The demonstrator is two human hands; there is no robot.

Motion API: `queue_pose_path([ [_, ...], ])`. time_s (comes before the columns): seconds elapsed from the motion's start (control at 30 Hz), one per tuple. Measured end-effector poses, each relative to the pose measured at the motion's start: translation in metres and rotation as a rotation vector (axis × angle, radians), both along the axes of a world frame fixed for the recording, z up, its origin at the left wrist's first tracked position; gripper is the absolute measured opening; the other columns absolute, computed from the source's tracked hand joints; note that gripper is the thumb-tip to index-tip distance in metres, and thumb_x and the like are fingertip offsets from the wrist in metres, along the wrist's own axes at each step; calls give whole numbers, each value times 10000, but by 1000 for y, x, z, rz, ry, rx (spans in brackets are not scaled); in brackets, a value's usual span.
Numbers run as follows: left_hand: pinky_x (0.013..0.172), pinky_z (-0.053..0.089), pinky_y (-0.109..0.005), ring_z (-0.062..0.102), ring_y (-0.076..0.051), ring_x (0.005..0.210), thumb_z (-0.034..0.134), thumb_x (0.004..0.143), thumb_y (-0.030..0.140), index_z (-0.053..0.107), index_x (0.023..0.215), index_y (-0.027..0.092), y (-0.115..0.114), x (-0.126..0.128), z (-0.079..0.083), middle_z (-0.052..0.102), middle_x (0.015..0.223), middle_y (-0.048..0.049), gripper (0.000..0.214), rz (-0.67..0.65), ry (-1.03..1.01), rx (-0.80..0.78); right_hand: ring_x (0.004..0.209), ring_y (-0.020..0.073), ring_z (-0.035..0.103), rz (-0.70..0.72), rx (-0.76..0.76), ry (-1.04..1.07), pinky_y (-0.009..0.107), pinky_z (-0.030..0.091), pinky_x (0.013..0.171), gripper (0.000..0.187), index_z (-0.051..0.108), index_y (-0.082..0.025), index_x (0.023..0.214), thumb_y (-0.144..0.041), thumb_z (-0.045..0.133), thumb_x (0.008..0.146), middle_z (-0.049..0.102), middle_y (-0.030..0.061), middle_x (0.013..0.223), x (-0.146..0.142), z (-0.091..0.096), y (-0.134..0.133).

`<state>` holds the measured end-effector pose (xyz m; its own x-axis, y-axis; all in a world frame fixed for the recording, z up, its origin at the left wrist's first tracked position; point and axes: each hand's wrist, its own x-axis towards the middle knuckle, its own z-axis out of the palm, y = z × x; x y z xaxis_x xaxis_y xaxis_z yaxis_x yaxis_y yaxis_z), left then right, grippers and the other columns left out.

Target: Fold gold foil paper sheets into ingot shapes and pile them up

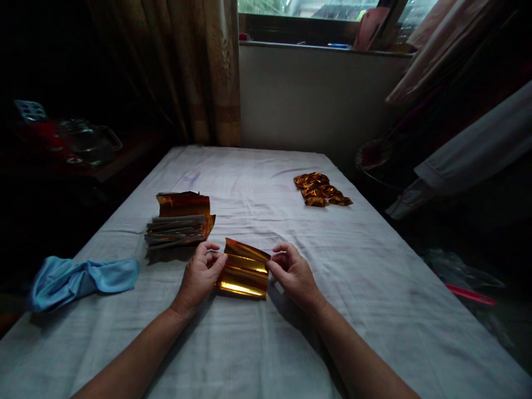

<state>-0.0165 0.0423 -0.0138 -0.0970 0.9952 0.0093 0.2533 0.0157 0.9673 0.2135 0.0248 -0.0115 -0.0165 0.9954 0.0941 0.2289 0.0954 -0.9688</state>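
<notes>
A shiny gold foil sheet [245,277], curved with a fold along its upper part, is held between both hands low over the bed-like surface. My left hand [203,271] pinches its left edge between thumb and fingers. On the opposite edge, my right hand [293,271] pinches it the same way. Just beyond my left hand lies a stack of curled gold foil sheets [183,219], grey on their undersides. Several folded gold foil pieces [318,189] rest in a pile at the far right.
A white cloth [257,343] covers the flat surface, slightly wrinkled. A crumpled blue cloth [85,282] lies at the left edge. On a dark side table stands a glass jug [85,141]. A curtain [208,72] hangs at the back, and clothes [477,149] hang on the right.
</notes>
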Motion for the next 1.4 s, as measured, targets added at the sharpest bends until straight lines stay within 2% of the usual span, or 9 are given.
queue_pose_path([
  [0.17, 723, 533, -284, 709, -182, 754, 601, 865, 442, 583, 1200, 172, -5, 1, 13, 747, 820, -29, 431, -73, 142, 193, 647, 131, 638, 82, 143, -153, 238, 493, 584, 343, 617, -221, 1146, -248, 622, 804, 726, 13, 825, 4, 4, 0],
  [0.33, 812, 537, -280, 694, -176, 849, 602, 915, 301, 728, 987, 224, -3, 2, 33, 755, 917, -35, 164, -134, 385, 637, 847, 175, 685, 117, 441, -358, 286, 542, 749, 319, 704, -227, 1063, -116, 564, 799, 744, 58, 970, 9, 8, 1],
  [0.53, 769, 538, -267, 681, -161, 791, 568, 945, 219, 727, 957, 215, 6, 9, 54, 760, 841, -27, 159, -174, 538, 819, 880, 206, 661, -13, 682, -619, 306, 514, 795, 219, 699, -207, 1026, -175, 539, 881, 719, 76, 949, 15, 23, 1],
  [0.63, 834, 540, -287, 695, -164, 858, 558, 960, 227, 730, 955, 229, 10, 5, 52, 775, 926, -37, 173, -260, 614, 895, 873, 208, 626, -108, 759, -752, 321, 475, 830, 213, 683, -206, 961, -160, 477, 934, 710, 77, 939, 19, 26, -1],
  [0.73, 839, 541, -288, 694, -168, 890, 540, 967, 197, 731, 974, 234, 10, -5, 38, 777, 982, -37, 194, -402, 735, 969, 822, 196, 603, -27, 720, -895, 299, 454, 779, 210, 666, -208, 873, -129, 486, 945, 708, 61, 887, 20, 21, -4],
  [0.87, 837, 537, -294, 686, -178, 925, 502, 961, 150, 733, 948, 234, 2, -17, 19, 776, 964, -30, 246, -556, 864, 937, 806, 204, 605, 183, 628, -996, 309, 465, 770, 164, 670, -198, 870, -117, 534, 911, 719, 59, 867, 18, 11, -13],
  [0.97, 819, 534, -302, 683, -187, 933, 504, 961, 158, 726, 985, 224, -3, -22, 17, 771, 977, -43, 234, -629, 895, 867, 935, 221, 631, 287, 593, -943, 342, 488, 850, 195, 682, -183, 1025, -128, 566, 878, 735, 80, 1058, 22, 9, -23],
  [1.17, 918, 514, -406, 656, -254, 1089, 490, 956, 163, 698, 1128, 227, -14, -26, 29, 734, 1169, -67, 278, -688, 959, 751, 1283, 299, 527, 341, 467, -934, 480, 430, 1042, 425, 626, -188, 1291, -289, 628, 878, 627, 127, 1360, 34, 12, -43],
  [1.4, 1139, 383, -492, 526, -292, 1318, 559, 947, 400, 535, 1393, 154, -41, 2, 22, 602, 1395, -134, 509, -744, 926, 638, 1303, 310, 507, 329, 436, -955, 494, 420, 1053, 448, 622, -182, 1306, -312, 629, 877, 609, 136, 1381, 31, 10, -45],
])
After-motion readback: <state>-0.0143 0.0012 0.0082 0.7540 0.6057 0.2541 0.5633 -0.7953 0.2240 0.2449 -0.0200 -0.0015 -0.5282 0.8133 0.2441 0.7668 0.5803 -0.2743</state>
